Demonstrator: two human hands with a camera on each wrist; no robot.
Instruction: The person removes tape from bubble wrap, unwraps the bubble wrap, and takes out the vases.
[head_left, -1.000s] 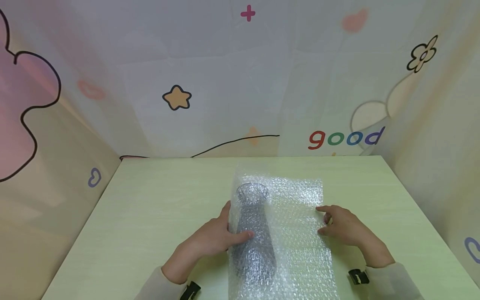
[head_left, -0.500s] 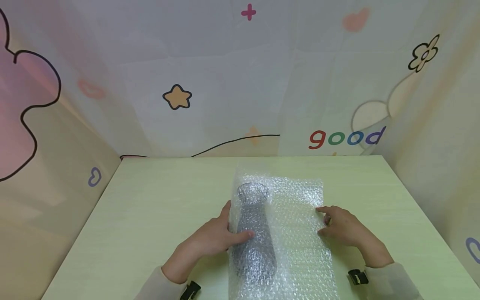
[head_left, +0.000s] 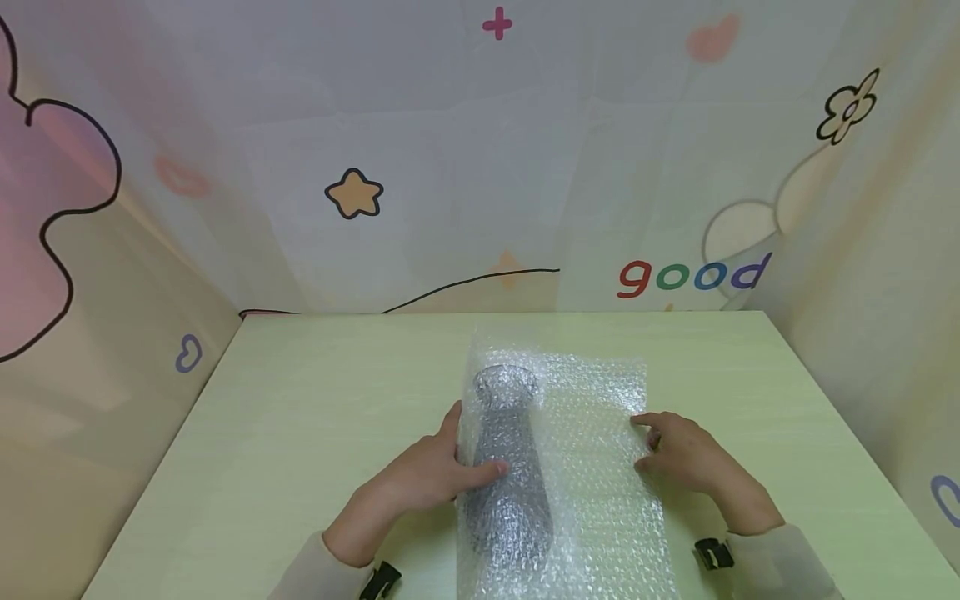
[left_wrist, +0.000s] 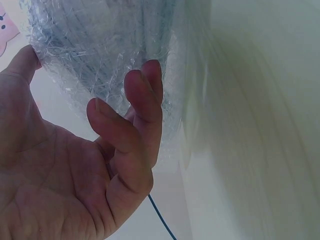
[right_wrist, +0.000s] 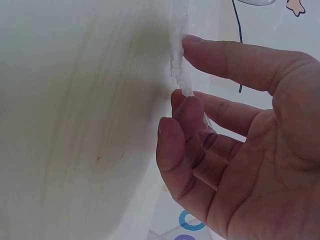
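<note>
A sheet of clear bubble wrap covers a grey, vase-shaped object, which lies lengthwise under its left part. Whether it is a vase cannot be told through the bubbles. My left hand grips this bundle from the left side, thumb over the top; in the left wrist view, curled fingers touch the wrapped underside. At the sheet's right edge, my right hand holds the rim of the wrap between thumb and fingers. The right wrist view has that thin edge running between the thumb and the curled fingers.
Everything lies on a pale green-yellow table. Behind it and at both sides hangs a printed cloth backdrop with a star, a flower and the word "good". A black clip-like device sits at the right wrist, another at the left.
</note>
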